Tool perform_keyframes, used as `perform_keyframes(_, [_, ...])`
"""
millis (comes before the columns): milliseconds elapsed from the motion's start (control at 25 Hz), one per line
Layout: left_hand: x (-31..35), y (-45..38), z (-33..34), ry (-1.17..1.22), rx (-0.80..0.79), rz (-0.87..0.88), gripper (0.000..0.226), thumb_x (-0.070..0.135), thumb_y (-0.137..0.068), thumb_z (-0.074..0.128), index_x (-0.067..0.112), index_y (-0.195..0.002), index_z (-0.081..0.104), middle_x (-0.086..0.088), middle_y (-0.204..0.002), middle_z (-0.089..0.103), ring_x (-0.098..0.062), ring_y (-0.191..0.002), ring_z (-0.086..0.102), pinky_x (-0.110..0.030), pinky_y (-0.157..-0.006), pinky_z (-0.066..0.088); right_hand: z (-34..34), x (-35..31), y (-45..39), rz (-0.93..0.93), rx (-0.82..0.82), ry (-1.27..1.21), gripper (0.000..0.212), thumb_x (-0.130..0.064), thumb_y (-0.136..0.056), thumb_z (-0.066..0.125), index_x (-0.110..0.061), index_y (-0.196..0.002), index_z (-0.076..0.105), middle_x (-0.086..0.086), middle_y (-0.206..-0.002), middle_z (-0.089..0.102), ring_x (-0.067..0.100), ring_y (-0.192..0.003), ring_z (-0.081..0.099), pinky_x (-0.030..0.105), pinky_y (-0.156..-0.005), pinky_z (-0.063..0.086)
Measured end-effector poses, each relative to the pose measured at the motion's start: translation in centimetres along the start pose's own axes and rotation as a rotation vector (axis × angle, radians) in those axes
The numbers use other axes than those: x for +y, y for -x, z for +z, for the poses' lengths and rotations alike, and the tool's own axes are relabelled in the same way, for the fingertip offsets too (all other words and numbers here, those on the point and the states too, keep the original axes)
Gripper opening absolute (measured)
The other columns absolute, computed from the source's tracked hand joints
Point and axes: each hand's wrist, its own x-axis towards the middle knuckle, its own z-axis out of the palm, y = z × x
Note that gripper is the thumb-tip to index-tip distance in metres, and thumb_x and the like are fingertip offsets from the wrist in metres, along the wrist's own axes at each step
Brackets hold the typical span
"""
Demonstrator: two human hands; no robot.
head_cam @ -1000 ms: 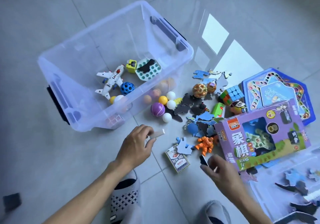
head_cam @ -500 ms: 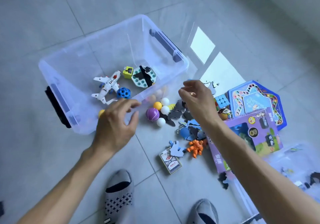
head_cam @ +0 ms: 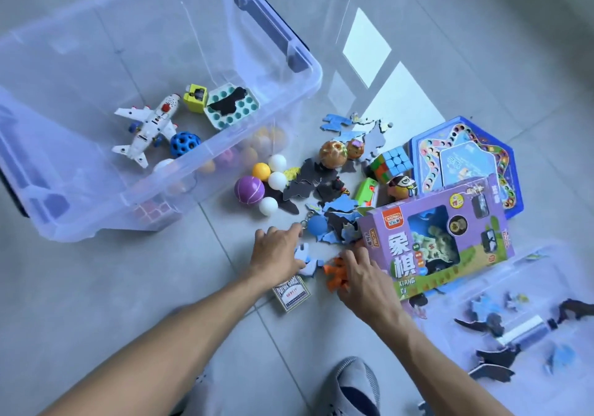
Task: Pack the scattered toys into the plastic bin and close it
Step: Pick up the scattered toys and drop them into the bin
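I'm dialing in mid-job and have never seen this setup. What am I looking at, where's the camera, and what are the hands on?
There is no machine: a person's two bare hands, filmed by one camera worn on the head, looking down at a tiled floor. The clear plastic bin already holds a toy airplane and a blue ball. Balls, foam pieces and a purple game box lie outside it. The left hand touches a pale blue foam piece; the right hand reaches onto an orange figure. Neither toy is lifted.

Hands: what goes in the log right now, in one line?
left hand: on blue puzzle piece | right hand: on orange figure | bin: open
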Motion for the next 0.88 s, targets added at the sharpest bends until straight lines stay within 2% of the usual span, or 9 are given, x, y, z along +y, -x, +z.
perform_keyframes(120, [-0.2, -0.4, 0.1, 0.255, -0.029, -0.06, 0.04, 0.03, -0.072, 0.076, 0.027, -0.106, 0.056, 0.007, -0.086, 0.067, -0.02, -0.091, 0.061, -0.033, -0.083, 0.041, 0.2, -0.1, 0.8, 0.061, 0.026, -0.08, 0.037, -0.036, -0.08, 0.061, -0.014, -0.107, 0.047, 0.006, -0.11, 0.045, 0.032, -0.094, 0.056, 0.036, -0.061, 0.036])
perform_keyframes(200, [-0.2, 0.0, 0.0, 0.381, -0.019, -0.022, 0.028, 0.021, -0.073, 0.074, 0.025, -0.099, 0.064, 0.006, -0.076, 0.062, -0.019, -0.082, 0.062, -0.026, -0.071, 0.042, 0.3, 0.2, 1.2, 0.077, 0.003, -0.207, 0.041, -0.035, -0.077, 0.067, -0.016, -0.104, 0.043, 0.004, -0.109, 0.049, 0.032, -0.092, 0.058, 0.035, -0.061, 0.037])
perform_keyframes(280, [-0.2, 0.8, -0.6, 0.439, 0.012, 0.002, 0.023, 0.021, -0.076, 0.073, 0.022, -0.099, 0.07, 0.002, -0.079, 0.066, -0.019, -0.079, 0.062, -0.023, -0.067, 0.041, 0.3, 0.7, 1.3, 0.114, -0.059, -0.36, 0.05, -0.034, -0.071, 0.075, -0.02, -0.099, 0.037, 0.0, -0.099, 0.059, 0.029, -0.084, 0.062, 0.035, -0.058, 0.038])
perform_keyframes(440, [-0.9, 4.2, -4.5, 0.604, 0.141, -0.003, 0.011, 0.022, -0.08, 0.07, 0.022, -0.092, 0.069, 0.003, -0.079, 0.069, -0.02, -0.081, 0.067, -0.025, -0.07, 0.047, -1.3, 0.4, 2.2, 0.237, -0.057, -0.812, 0.042, -0.015, -0.076, 0.079, -0.014, -0.099, 0.044, 0.0, -0.081, 0.067, 0.003, -0.057, 0.06, 0.024, -0.051, 0.043])
perform_keyframes(520, [-1.3, 8.1, -9.3, 0.861, 0.299, 0.035, 0.008, 0.019, -0.082, 0.068, 0.022, -0.089, 0.07, 0.007, -0.078, 0.07, -0.012, -0.073, 0.064, -0.024, -0.068, 0.05, -3.3, -1.2, 3.2, 0.303, -0.028, -1.149, 0.034, -0.006, -0.082, 0.074, -0.011, -0.104, 0.049, 0.008, -0.08, 0.073, 0.004, -0.054, 0.062, 0.026, -0.052, 0.047])
perform_keyframes(640, [-3.4, 12.3, -18.5, 1.234, 0.714, 0.052, 0.01, 0.014, -0.082, 0.067, 0.022, -0.086, 0.071, 0.01, -0.077, 0.071, -0.007, -0.063, 0.058, -0.022, -0.061, 0.051, -7.7, -5.0, 3.4, 0.369, -0.067, -1.526, 0.027, -0.005, -0.083, 0.072, -0.006, -0.105, 0.055, 0.015, -0.077, 0.073, 0.017, -0.053, 0.058, 0.034, -0.056, 0.049])
perform_keyframes(720, [-6.4, 12.3, -22.5, 1.154, 0.92, -0.067, 0.017, 0.017, -0.082, 0.068, 0.026, -0.096, 0.069, 0.01, -0.093, 0.072, -0.011, -0.075, 0.063, -0.031, -0.074, 0.055, -11.3, -8.3, 2.9, 0.31, -0.071, -1.615, 0.023, -0.007, -0.084, 0.071, -0.004, -0.103, 0.057, 0.014, -0.073, 0.069, 0.017, -0.051, 0.051, 0.033, -0.055, 0.049])
perform_keyframes(800, [-8.1, 11.9, -23.2, 0.843, 1.004, -0.238, 0.041, 0.023, -0.081, 0.067, 0.027, -0.12, 0.059, 0.005, -0.123, 0.06, -0.011, -0.101, 0.059, -0.036, -0.09, 0.051, -15.9, -11.5, 2.0, 0.16, -0.016, -1.668, 0.026, -0.014, -0.086, 0.071, -0.002, -0.105, 0.058, 0.01, -0.069, 0.065, 0.017, -0.05, 0.047, 0.031, -0.053, 0.048])
perform_keyframes(880, [-7.7, 12.5, -21.0, 0.639, 1.058, -0.148, 0.039, 0.015, -0.083, 0.064, 0.02, -0.121, 0.057, 0.003, -0.121, 0.056, -0.008, -0.099, 0.055, -0.027, -0.084, 0.048, -20.4, -13.9, 0.2, 0.034, 0.047, -1.686, 0.037, -0.029, -0.089, 0.069, -0.006, -0.116, 0.059, 0.009, -0.077, 0.069, 0.019, -0.054, 0.057, 0.033, -0.054, 0.053])
